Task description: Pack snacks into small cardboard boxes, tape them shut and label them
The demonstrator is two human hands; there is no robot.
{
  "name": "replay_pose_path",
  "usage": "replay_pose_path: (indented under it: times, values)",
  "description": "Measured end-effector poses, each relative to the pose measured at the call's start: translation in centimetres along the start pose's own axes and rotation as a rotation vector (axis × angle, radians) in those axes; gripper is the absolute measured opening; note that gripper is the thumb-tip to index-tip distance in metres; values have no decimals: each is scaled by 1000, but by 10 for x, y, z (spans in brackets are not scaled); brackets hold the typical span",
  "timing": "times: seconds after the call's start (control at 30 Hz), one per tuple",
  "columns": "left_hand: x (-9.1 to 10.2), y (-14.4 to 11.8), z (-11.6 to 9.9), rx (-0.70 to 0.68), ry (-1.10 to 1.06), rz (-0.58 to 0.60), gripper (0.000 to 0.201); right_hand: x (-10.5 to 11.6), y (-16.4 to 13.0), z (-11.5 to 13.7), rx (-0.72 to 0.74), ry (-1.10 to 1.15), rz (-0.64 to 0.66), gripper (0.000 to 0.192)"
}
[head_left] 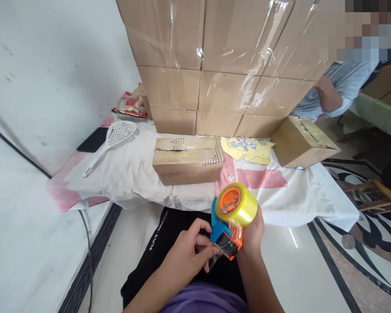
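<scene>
Tape dispenser point(227, 226): orange and blue body, roll of yellowish clear tape point(239, 204) mounted on top. Held low in the view, above the person's lap, in front of the near edge of the worktop point(130, 174).

Right hand point(252, 234): wrapped around the dispenser from the right side, fingers closed on its handle; the roll sits just above the knuckles.

Left hand point(185, 256): immediately left of the dispenser, thumb and fingertips drawn together at the blade end, pinching what looks like the loose clear tape end; contact with the dispenser's lower front.

Small cardboard box point(188, 158): lies on the white cloth of the worktop, straight ahead of both hands and well apart from them, top flaps shut with torn corrugated edges showing.

Second cardboard box point(304, 141): tilted, right of the first.

Yellow sheet point(249, 148): flat between the two boxes.

Stacked cartons point(221, 61): wrapped in clear film, behind.

White slotted ladle point(112, 141): left part of the worktop, beside a dark flat object point(91, 140) and a red-printed packet point(130, 104).

Another person's sleeve point(342, 87): far right, behind the cartons.
</scene>
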State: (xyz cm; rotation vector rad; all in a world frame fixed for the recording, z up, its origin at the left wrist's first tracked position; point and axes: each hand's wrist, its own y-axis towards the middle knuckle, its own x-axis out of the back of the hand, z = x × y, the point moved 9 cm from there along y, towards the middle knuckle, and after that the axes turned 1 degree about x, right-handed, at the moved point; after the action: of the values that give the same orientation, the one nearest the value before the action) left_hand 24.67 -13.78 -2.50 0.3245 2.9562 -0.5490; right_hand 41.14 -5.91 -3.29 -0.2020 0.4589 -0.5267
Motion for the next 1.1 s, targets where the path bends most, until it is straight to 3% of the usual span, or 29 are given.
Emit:
replay_pose_path:
  times: [0.1,0.27,0.57,0.77,0.9,1.1]
  values:
    - [4,-9,9,-40,-54,-10,25,1,-6,-9,-61,64,-53,24]
    - [7,-9,9,-84,-72,-40,28,-10,-7,-2,-57,68,-51,22]
    - [11,-15,23,-11,-210,8,34,-20,-15,-15,-84,20,49,24]
    - [15,-22,22,12,-218,6,30,-19,-17,-30,-167,23,12,20]
    - [13,-19,24,38,-269,21,33,-15,-17,-30,-176,4,-53,19]
    - [15,-20,29,23,-271,-4,35,-15,-17,-32,-175,29,-48,17]
